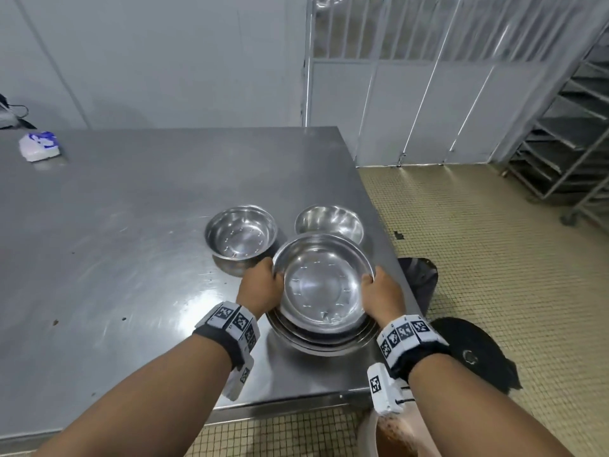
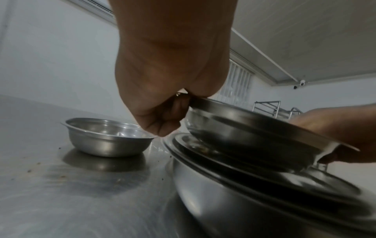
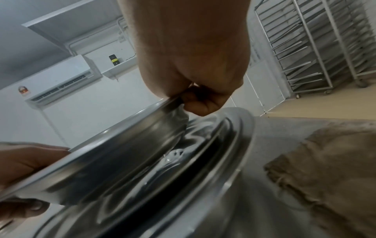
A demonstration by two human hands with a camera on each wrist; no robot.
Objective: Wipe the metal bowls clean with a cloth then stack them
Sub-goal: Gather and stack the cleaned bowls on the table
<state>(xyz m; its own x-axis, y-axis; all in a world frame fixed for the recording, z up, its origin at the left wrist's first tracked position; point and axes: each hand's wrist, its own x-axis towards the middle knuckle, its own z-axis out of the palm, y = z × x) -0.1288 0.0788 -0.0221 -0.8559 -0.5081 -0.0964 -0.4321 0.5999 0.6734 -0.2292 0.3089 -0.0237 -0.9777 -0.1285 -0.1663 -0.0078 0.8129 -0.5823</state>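
Bowl (image 1: 321,285) sits between both hands, tilted, just above the stack (image 1: 324,343) at counter's (image 1: 131,225) near right corner. Left hand (image 1: 260,286) pinches rim at 9 o'clock, right hand (image 1: 382,293) at 3. Stack lies directly below, equally near both; next move prob. straight down.

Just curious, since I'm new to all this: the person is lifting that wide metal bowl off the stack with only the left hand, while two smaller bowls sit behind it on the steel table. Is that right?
Not quite: both hands hold it. The head view shows the left hand and the right hand gripping opposite rims of the wide bowl over the stack. The two smaller bowls do sit behind on the steel table.
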